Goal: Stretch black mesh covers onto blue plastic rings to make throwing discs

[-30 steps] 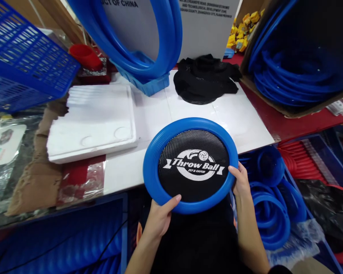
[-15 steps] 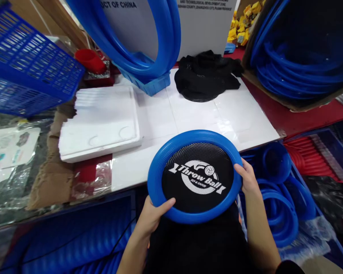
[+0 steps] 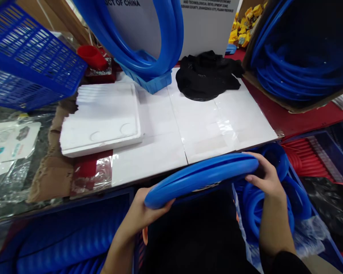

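Observation:
Both hands hold a blue throw-ball disc [image 3: 201, 176] in front of my body, just off the table's near edge. Its rim is turned nearly edge-on, showing a groove between two ring halves; only a sliver of the printed mesh shows underneath. My left hand [image 3: 150, 207] grips the left end of the rim, thumb below. At the right end, my right hand [image 3: 264, 175] has its fingers over the top and thumb underneath. Beyond the disc, a pile of black mesh pieces [image 3: 207, 76] lies on the white work surface [image 3: 160, 118].
Blue rings [image 3: 171, 38] stand in a light blue basket [image 3: 153, 83]. A white foam block [image 3: 103, 114] lies left, near a blue crate [image 3: 31, 57] and a red cup [image 3: 93, 57]. A carton [image 3: 295, 108] of blue rings stands right. Below are bins of blue rings [image 3: 68, 243] and red rings [image 3: 308, 156].
The disc has tipped from showing its printed face to nearly edge-on. My right hand has moved slightly outward to the right, both hands still on the rim.

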A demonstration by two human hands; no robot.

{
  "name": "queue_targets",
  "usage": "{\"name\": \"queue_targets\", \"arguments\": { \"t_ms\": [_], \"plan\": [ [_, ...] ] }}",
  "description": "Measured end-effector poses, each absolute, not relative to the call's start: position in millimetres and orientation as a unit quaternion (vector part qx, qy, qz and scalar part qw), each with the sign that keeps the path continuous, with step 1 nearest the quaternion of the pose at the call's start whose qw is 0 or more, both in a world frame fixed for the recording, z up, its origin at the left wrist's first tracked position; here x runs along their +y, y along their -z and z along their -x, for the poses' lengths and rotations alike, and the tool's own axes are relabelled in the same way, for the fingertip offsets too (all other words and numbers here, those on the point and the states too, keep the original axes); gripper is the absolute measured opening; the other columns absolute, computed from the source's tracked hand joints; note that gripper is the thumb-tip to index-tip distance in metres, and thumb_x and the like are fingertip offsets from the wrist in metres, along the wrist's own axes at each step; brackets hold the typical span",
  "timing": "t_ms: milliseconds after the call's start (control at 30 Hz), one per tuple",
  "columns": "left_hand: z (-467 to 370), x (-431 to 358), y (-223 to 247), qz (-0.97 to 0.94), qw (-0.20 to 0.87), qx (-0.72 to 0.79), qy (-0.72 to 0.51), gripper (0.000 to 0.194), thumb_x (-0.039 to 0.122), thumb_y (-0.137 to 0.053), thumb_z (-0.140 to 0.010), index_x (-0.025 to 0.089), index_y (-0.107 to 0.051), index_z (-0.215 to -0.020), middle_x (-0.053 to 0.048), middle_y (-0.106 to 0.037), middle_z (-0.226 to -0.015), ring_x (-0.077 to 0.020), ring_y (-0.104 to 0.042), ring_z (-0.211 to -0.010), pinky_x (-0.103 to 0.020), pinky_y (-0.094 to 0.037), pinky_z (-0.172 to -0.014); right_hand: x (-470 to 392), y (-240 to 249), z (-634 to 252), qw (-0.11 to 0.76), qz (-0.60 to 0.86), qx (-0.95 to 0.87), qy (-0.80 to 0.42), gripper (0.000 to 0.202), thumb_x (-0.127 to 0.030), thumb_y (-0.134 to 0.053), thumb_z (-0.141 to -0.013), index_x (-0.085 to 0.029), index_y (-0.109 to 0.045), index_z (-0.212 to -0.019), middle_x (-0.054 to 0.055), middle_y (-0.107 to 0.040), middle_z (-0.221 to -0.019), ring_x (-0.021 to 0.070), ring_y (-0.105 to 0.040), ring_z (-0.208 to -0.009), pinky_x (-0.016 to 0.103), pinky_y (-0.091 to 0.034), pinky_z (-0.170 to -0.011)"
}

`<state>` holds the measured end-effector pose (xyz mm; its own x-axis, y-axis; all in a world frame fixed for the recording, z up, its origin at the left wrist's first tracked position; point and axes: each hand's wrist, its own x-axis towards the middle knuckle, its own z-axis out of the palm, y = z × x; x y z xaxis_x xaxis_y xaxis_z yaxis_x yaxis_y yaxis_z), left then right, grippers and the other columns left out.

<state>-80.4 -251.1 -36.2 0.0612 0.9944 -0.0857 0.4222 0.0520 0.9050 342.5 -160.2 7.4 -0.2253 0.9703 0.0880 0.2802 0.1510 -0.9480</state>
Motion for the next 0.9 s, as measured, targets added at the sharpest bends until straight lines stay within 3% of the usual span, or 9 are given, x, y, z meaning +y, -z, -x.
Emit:
{"name": "queue_targets", "arguments": {
  "t_ms": [100,233,300,400,733,900],
  "plan": [
    [87,-243,22,-0.683,0.447,0.505,-0.282,0.022,0.030,-0.076,-0.092,0.015,-0.069,-0.078,0.001,-0.065,-0.069,-0.0104,-0.057,-0.060,-0.020,-0.047,-0.059,-159,-60,-339,0.270,0.423,-0.789,-0.353,0.062,-0.035,-0.085,-0.091,-0.028,-0.063,-0.149,0.010,-0.073,-0.138,0.0302,-0.072,-0.125,0.042,-0.058,-0.110],
    [78,-236,6,-0.737,0.432,0.462,-0.236,0.010,0.023,-0.069,-0.097,0.016,-0.073,-0.092,0.001,-0.071,-0.080,-0.0117,-0.065,-0.070,-0.021,-0.050,-0.073,-160,-104,-313,0.148,0.307,-0.900,-0.272,0.056,-0.034,-0.074,-0.101,-0.024,-0.056,-0.153,0.011,-0.073,-0.137,0.0276,-0.071,-0.124,0.042,-0.057,-0.108],
    [71,-235,2,-0.749,0.425,0.458,-0.220,0.008,0.017,-0.067,-0.096,0.018,-0.075,-0.098,0.001,-0.075,-0.087,-0.0129,-0.070,-0.077,-0.021,-0.051,-0.079,-162,-113,-294,0.103,0.264,-0.929,-0.240,0.051,-0.038,-0.070,-0.104,-0.020,-0.056,-0.149,0.013,-0.073,-0.134,0.0274,-0.072,-0.119,0.042,-0.058,-0.103],
    [65,-236,-1,-0.756,0.420,0.460,-0.203,0.020,0.010,-0.065,-0.092,0.021,-0.075,-0.106,0.002,-0.078,-0.097,-0.0134,-0.073,-0.083,-0.021,-0.050,-0.079,-165,-117,-270,0.056,0.217,-0.953,-0.203,0.043,-0.042,-0.064,-0.108,-0.016,-0.058,-0.141,0.015,-0.075,-0.125,0.0265,-0.073,-0.105,0.040,-0.058,-0.089],
    [73,-245,-3,-0.759,0.391,0.472,-0.220,0.020,0.009,-0.065,-0.091,0.021,-0.076,-0.103,0.000,-0.080,-0.095,-0.0139,-0.074,-0.080,-0.020,-0.051,-0.074,-166,-121,-247,0.047,0.162,-0.978,-0.123,0.028,-0.040,-0.052,-0.113,-0.014,-0.056,-0.124,0.006,-0.072,-0.098,0.0188,-0.064,-0.077,0.035,-0.040,-0.067],
    [78,-245,-10,-0.760,0.386,0.470,-0.229,0.016,0.014,-0.066,-0.091,0.021,-0.077,-0.101,0.000,-0.079,-0.088,-0.0143,-0.074,-0.077,-0.019,-0.053,-0.071,-173,-122,-239,0.060,0.154,-0.982,-0.088,0.029,-0.039,-0.049,-0.114,-0.012,-0.057,-0.119,0.006,-0.070,-0.091,0.0186,-0.062,-0.072,0.035,-0.037,-0.063]
  ]
}}
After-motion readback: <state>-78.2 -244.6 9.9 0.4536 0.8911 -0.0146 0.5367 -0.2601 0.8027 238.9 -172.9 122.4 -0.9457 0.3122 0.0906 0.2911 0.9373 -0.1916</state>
